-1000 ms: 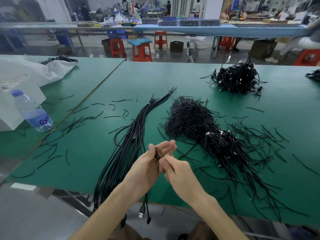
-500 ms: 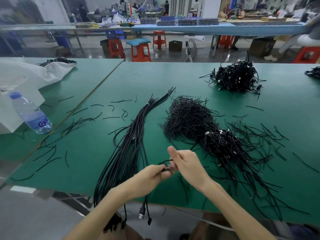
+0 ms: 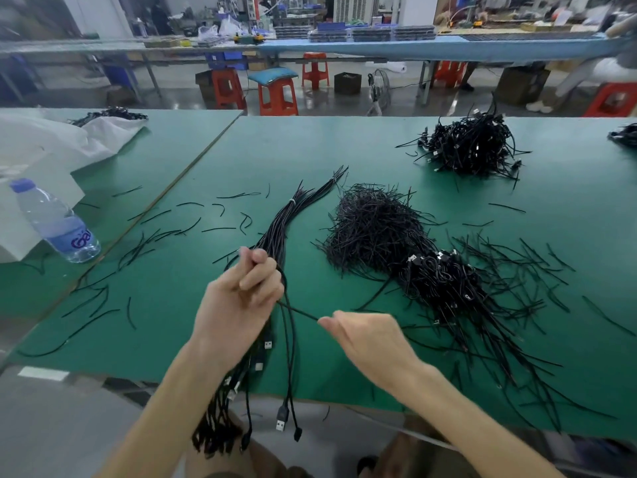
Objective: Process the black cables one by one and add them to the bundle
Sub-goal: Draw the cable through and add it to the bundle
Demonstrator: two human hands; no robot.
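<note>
cable, one, is gripped in the curled fingers of the left hand and hangs toward the person, its plugs dangling past the table edge. right hand pinches one thin strand, taut from the left fist; tie or cable end, i cannot tell. one bundle lies under and beyond the left hand. right of the right hand sit one tie heap and one cable heap; one far heap lies well beyond. one bottle stands far left of the grip.
</note>
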